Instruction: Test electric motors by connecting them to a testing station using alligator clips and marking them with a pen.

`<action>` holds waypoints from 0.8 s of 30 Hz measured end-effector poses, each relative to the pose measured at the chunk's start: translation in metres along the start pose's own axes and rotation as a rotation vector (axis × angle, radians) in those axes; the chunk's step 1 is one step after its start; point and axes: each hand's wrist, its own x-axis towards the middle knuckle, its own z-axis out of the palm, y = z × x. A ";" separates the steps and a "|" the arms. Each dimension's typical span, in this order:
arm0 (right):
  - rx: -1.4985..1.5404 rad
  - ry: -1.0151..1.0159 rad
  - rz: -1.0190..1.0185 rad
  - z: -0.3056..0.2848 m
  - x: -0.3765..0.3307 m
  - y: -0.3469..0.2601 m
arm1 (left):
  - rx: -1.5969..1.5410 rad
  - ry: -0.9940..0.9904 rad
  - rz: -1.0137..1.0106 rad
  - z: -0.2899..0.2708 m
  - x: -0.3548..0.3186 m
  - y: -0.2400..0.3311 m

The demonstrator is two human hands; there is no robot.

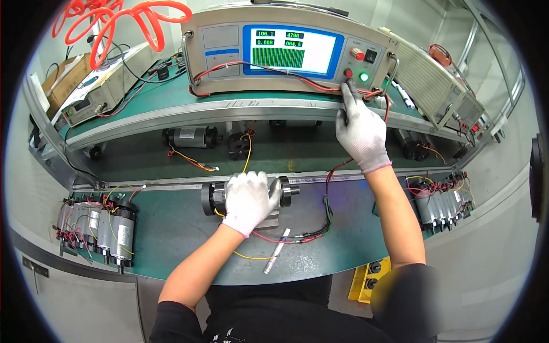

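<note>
My left hand [249,197], in a white glove, is wrapped over a cylindrical electric motor [217,198] with black ends and a short shaft pointing right. The motor lies on its side on a metal block [267,220], and the glove covers its middle. Up at the test instrument [220,40], my gloved right hand [363,136] reaches with its index finger stretched to just below a red button [348,73]; whether it touches is hard to see. That hand holds nothing. Beside the button, a green button [364,77] glows. The instrument's screen [311,51] is lit, with a green-striped block.
Motors with loose wires stand at left [122,231] and right [426,203]; others lie under the shelf [189,137]. A white marker pen [277,251] and joined cables [328,211] lie on the green bench. A red coiled hose [154,26] hangs upper left. A yellow tray [359,284] sits below the bench.
</note>
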 end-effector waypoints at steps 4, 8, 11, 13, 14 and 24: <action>0.082 0.070 -0.047 -0.007 -0.005 0.000 | -0.007 0.000 0.001 0.000 -0.001 0.001; 0.068 0.031 -0.082 -0.011 0.001 0.007 | 0.003 -0.021 0.011 -0.003 0.000 0.003; 0.148 -0.008 -0.167 -0.014 -0.011 0.011 | -0.003 -0.065 -0.007 -0.004 -0.006 0.003; 0.356 0.006 -0.321 -0.015 -0.036 0.016 | 0.004 -0.068 -0.013 -0.003 -0.007 0.000; 0.438 -0.219 -0.343 -0.015 -0.060 0.017 | 0.008 -0.075 -0.019 -0.002 -0.006 -0.002; 0.626 -0.569 -0.287 0.020 -0.261 0.002 | -0.475 -0.170 0.748 -0.015 -0.034 -0.003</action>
